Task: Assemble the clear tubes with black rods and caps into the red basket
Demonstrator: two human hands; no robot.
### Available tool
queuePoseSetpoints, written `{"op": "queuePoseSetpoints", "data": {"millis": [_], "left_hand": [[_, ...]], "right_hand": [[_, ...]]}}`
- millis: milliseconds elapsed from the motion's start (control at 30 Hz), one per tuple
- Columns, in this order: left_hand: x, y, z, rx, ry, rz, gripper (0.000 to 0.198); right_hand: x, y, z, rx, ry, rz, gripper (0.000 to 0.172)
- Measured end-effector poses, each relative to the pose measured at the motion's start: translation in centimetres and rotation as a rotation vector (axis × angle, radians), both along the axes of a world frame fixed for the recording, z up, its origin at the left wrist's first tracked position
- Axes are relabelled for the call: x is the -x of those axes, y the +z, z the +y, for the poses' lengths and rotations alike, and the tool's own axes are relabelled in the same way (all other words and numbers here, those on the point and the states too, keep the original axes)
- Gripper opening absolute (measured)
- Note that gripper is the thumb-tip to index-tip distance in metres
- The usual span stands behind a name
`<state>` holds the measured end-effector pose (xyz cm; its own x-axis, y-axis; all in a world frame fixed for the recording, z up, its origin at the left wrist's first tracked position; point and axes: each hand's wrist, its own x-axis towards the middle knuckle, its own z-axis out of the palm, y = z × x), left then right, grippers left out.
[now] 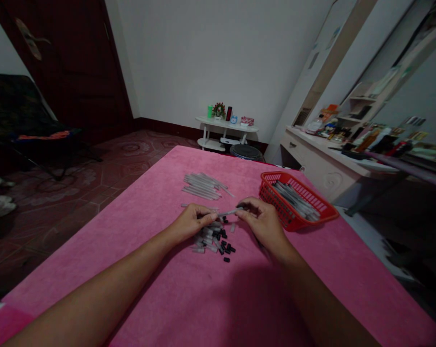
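Both my hands meet over a pink-covered table (167,289). My left hand (191,222) is closed, pinching one end of a thin clear tube (227,212). My right hand (261,219) is closed on the tube's other end. Under the hands lies a small pile of short clear pieces and black caps (216,238). Beyond it, a row of long clear tubes (202,186) lies on the cloth.
A red plastic basket (326,212) with several grey tubes stands at the right of my right hand. Behind the table are a white side table (225,127), a dresser (322,164) at the right, and a dark chair (26,125) at the left.
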<state>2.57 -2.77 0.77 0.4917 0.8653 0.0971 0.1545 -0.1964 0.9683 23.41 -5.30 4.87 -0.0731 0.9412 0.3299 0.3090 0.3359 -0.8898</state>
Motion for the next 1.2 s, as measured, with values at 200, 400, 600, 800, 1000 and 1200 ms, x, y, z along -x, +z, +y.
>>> {"op": "queuePoseSetpoints", "data": {"millis": [200, 400, 600, 800, 1000, 1200], "left_hand": [[-0.7, 0.4, -0.7, -0.092, 0.105, -0.037, 0.032], [-0.7, 0.2, -1.1, -0.436, 0.232, 0.132, 0.024], [-0.4, -0.1, -1.6, -0.71, 0.362, 0.385, 0.025], [0.0, -0.4, -1.6, -0.876, 0.362, 0.451, 0.026], [-0.4, -0.1, -1.6, -0.765, 0.362, 0.337, 0.026], [-0.4, 0.9, -1.1, -0.554, 0.406, -0.024, 0.038]], "right_hand": [[0.7, -0.4, -0.5, 0.049, -0.054, 0.174, 0.005], [1.2, -0.7, -0.9, 0.17, -0.056, 0.314, 0.015], [1.3, -1.7, -0.9, 0.25, -0.034, 0.418, 0.018], [1.4, -1.8, -0.9, 0.303, -0.033, 0.462, 0.019], [1.8, -1.2, -1.1, 0.319, -0.005, 0.531, 0.019], [-0.5, 1.5, -0.4, 0.169, -0.084, 0.378, 0.019]]}}
